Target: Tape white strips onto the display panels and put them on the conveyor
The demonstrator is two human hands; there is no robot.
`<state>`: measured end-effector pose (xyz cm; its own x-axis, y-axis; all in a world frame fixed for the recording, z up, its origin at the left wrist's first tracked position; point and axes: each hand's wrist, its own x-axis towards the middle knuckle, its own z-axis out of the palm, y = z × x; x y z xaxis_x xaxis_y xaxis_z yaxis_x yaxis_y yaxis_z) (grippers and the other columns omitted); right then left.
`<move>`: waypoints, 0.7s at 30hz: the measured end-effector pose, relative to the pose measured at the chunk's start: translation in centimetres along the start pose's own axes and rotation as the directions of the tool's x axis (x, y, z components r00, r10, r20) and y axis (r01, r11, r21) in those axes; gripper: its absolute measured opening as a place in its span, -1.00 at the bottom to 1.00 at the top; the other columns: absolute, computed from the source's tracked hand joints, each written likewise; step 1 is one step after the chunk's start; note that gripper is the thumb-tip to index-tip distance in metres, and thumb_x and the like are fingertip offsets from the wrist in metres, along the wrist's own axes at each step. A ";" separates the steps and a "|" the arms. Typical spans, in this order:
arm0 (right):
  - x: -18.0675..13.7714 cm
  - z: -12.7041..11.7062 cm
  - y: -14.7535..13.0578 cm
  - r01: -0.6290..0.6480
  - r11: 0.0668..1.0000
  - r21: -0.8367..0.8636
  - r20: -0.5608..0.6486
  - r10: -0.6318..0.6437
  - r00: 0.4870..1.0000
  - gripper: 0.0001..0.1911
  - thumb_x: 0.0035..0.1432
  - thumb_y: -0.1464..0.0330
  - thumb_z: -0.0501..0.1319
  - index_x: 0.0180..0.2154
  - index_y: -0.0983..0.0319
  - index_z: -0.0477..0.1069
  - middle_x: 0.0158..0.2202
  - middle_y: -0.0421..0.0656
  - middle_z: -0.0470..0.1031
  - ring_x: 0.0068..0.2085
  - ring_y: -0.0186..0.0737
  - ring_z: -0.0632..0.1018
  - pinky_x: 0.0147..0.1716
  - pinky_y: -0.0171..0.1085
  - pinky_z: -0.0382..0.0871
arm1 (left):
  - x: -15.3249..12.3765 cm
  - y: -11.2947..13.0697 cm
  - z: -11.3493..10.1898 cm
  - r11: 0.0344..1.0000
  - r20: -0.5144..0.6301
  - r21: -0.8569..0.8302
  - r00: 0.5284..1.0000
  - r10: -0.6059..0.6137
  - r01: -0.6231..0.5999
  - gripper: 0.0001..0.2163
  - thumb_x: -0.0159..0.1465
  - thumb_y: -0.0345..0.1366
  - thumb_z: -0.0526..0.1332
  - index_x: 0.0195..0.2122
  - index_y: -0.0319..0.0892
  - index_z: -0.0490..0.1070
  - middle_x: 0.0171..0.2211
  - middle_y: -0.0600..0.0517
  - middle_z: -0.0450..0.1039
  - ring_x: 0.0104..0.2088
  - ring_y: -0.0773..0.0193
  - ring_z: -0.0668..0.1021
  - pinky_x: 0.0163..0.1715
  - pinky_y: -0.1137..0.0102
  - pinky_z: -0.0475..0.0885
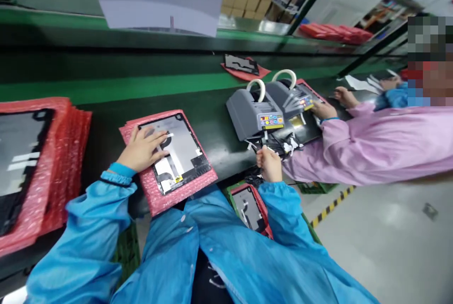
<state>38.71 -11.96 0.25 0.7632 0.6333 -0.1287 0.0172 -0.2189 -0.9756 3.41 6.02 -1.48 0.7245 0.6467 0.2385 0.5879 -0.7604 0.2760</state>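
Note:
My left hand lies with fingers spread on a flat grey device panel with a black border, white strips and a small yellow mark. Under that panel is a red bubble-wrap pouch on the dark bench. My right hand is closed in a pinch just in front of the nearer grey tape dispenser, which carries a white tape roll and a lit button panel. A small white bit shows at its fingertips, too small to name. Black cables with white tape scraps lie beside this hand.
Stacked panels in red bubble wrap stand at the left. A second tape dispenser adjoins the first. Another panel lies farther back. Below the bench, a green crate holds a wrapped panel. A co-worker's pink sleeve reaches in from the right.

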 end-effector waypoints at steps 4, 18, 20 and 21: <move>2.3 -0.8 -0.4 0.045 0.983 0.178 -0.084 -0.030 0.996 -0.46 -0.16 -0.10 0.31 -0.46 0.25 0.30 -0.60 -0.26 0.37 -0.63 -0.45 0.34 -0.71 -0.47 0.10 | 1.5 3.2 -1.3 0.999 -0.023 0.027 0.999 0.033 -0.032 -0.55 0.25 -0.06 0.17 0.15 -0.02 0.37 0.17 -0.08 0.37 0.21 -0.17 0.27 0.22 -0.23 -0.05; 2.5 -0.4 0.3 0.267 0.924 0.272 -0.283 -0.188 0.940 -0.47 -0.12 0.00 0.30 -0.24 0.15 0.14 -0.36 -0.23 0.50 -0.44 -0.39 0.51 -0.64 -0.49 0.22 | 4.7 6.7 -1.1 0.987 0.065 -0.043 0.985 0.160 -0.158 -0.66 0.26 -0.10 0.15 0.00 -0.08 0.48 0.10 -0.10 0.43 0.18 -0.10 0.30 0.21 -0.13 0.10; 2.9 0.1 0.1 0.268 0.922 0.280 -0.289 -0.185 0.939 -0.45 -0.14 0.02 0.32 -0.25 0.15 0.12 -0.40 -0.25 0.48 -0.44 -0.37 0.52 -0.65 -0.49 0.20 | 4.9 7.0 -1.0 0.987 0.068 -0.045 0.985 0.157 -0.154 -0.67 0.26 -0.11 0.15 -0.01 -0.08 0.49 0.10 -0.10 0.43 0.17 -0.10 0.30 0.21 -0.14 0.10; 3.1 0.2 0.0 0.271 0.921 0.281 -0.294 -0.186 0.937 -0.44 -0.16 0.03 0.33 -0.25 0.15 0.11 -0.41 -0.26 0.47 -0.45 -0.37 0.51 -0.66 -0.48 0.19 | 4.9 7.1 -1.0 0.988 0.067 -0.048 0.986 0.151 -0.148 -0.68 0.26 -0.11 0.15 -0.02 -0.07 0.49 0.09 -0.10 0.44 0.16 -0.10 0.31 0.20 -0.15 0.10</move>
<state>40.94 -9.81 -0.19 0.9022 0.4160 0.1135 0.0413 0.1785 -0.9831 10.76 3.86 2.57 0.8277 0.5186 0.2142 0.4559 -0.8442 0.2819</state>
